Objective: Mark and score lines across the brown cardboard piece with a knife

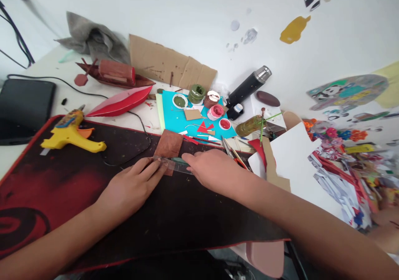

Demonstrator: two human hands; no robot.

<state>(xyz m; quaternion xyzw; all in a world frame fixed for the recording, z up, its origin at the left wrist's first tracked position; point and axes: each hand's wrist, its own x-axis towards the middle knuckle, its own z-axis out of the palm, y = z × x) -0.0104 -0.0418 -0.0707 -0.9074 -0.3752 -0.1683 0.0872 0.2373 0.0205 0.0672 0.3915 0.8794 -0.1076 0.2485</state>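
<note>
A brown painted card (pixel 170 143) lies on the dark mat, with a clear ruler (pixel 179 166) across its lower part. My left hand (pixel 132 180) presses the ruler's left end down on the card, its fingertips close together. At the ruler's right side, my right hand (pixel 212 168) is closed, thumb and fingers pressed together near the ruler's edge. A thin greenish thing (pixel 178 160) shows at its fingertips, between card and hand. Most of it is hidden, so I cannot make out its kind.
A yellow hot glue gun (pixel 71 134) lies on the mat (pixel 174 213) at left. Behind are a red paper boat shape (pixel 121 102), a brown model boat (pixel 115 73), paint pots (pixel 197 94) on blue paper (pixel 170 105), and a black flask (pixel 247 87). Scissors (pixel 229 148) lie right.
</note>
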